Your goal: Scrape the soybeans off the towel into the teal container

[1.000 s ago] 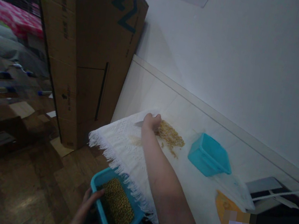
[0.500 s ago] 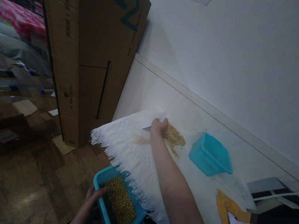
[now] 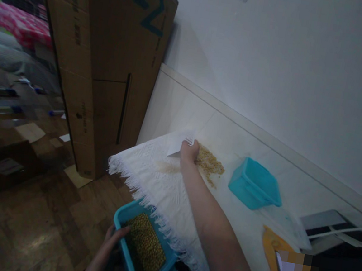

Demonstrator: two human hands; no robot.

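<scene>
My right hand (image 3: pixel 190 150) is closed on a thin white card (image 3: pixel 176 147) with a striped or ribbed end, low over the white cloth. Just right of that hand, a loose heap of pale yellow beans (image 3: pixel 210 162) is spread on the table. Below the table's near edge, my left hand (image 3: pixel 113 238) grips the side of a blue plastic bin (image 3: pixel 128 268), thumb over its rim. Many yellow-green beans (image 3: pixel 147 245) fill much of this bin. The card's edge behind my right fingers is partly hidden.
A second blue bin (image 3: pixel 252 185) stands on the table (image 3: pixel 224 211) by the wall. The fringed cloth (image 3: pixel 139 158) hangs over the near edge. A tall cardboard box (image 3: pixel 118 52) rises at left. An orange object (image 3: pixel 269 248) lies at right, beside dark gear with a white cable.
My right hand has shifted slightly left with the card, and more of the card shows. My left hand keeps its hold on the bin. The view has moved slightly.
</scene>
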